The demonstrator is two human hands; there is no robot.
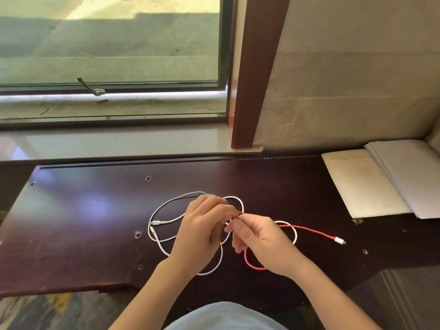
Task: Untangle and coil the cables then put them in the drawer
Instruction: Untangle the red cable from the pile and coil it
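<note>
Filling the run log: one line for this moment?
left hand, right hand: pinching red cable | white cable: tangled, on desk

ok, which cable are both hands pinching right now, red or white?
The red cable. The left hand and right hand pinch it where they meet; its plug lies to the right. The white cable lies looped on the desk.

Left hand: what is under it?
Under the left hand, white cable loops lie on the dark table; where they cross the red cable is covered.
</note>
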